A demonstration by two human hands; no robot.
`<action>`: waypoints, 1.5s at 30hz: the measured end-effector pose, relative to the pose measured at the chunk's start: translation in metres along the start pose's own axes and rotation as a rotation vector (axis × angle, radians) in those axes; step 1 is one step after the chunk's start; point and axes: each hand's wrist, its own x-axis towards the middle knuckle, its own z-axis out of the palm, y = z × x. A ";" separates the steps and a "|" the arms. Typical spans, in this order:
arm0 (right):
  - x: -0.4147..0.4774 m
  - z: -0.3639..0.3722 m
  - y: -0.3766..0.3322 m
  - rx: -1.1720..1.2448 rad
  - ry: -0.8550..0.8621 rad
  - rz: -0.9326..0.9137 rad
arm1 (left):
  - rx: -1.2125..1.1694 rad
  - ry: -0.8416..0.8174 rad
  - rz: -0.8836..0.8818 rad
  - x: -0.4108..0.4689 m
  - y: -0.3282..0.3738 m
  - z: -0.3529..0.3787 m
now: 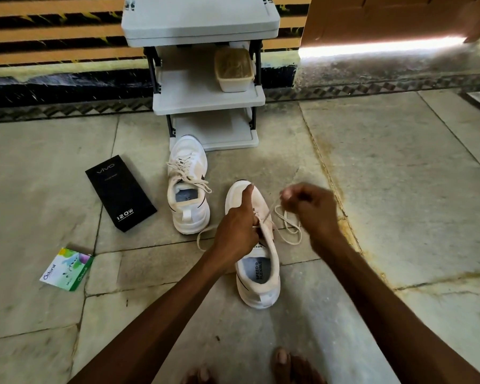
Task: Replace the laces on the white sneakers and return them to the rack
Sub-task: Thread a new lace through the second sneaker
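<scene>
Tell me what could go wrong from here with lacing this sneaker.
1. The right hand pulls the lace taut while the left hand grips the near sneaker; a hard tug might leave the ends uneven.
2. Slack loops of it lie on the floor beside that shoe and could knot or snag.
3. The far sneaker has loose laces trailing over its side, which might catch when carried to the rack.

- Near sneaker [261,286] and far sneaker [190,217] are showing white with dark trim.
- Lace [288,228] is looking cream.
- Left box [121,192] is showing black, white lettering.
- Far rack [200,20] is looking pale grey, wall [53,31] running orange-black stripes.
</scene>
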 end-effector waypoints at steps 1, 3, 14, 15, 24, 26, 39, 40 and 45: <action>0.007 -0.008 -0.016 0.262 0.013 0.021 | 0.010 0.001 0.008 0.000 -0.001 0.000; 0.019 -0.028 -0.050 0.858 -0.011 0.104 | 0.012 0.003 0.024 0.001 -0.001 0.001; -0.002 0.005 0.012 -0.823 -0.412 0.045 | 0.380 0.177 0.193 -0.009 0.007 0.004; -0.004 0.008 0.016 -0.855 -0.416 0.018 | 0.431 0.212 0.208 -0.010 0.007 0.003; -0.007 -0.002 -0.054 0.456 -0.474 -0.115 | 0.254 0.227 0.167 -0.005 -0.011 0.001; -0.008 -0.002 -0.060 0.794 -0.503 -0.038 | 0.215 0.223 0.172 -0.006 -0.013 0.006; -0.009 0.009 0.008 -0.924 -0.345 -0.092 | 0.142 0.222 0.115 -0.008 -0.014 0.005; -0.008 0.009 -0.001 -0.813 -0.335 -0.056 | 0.150 0.223 0.111 -0.008 -0.014 0.006; -0.009 0.003 -0.030 -0.482 -0.179 -0.081 | 0.147 0.262 0.057 -0.011 -0.015 0.009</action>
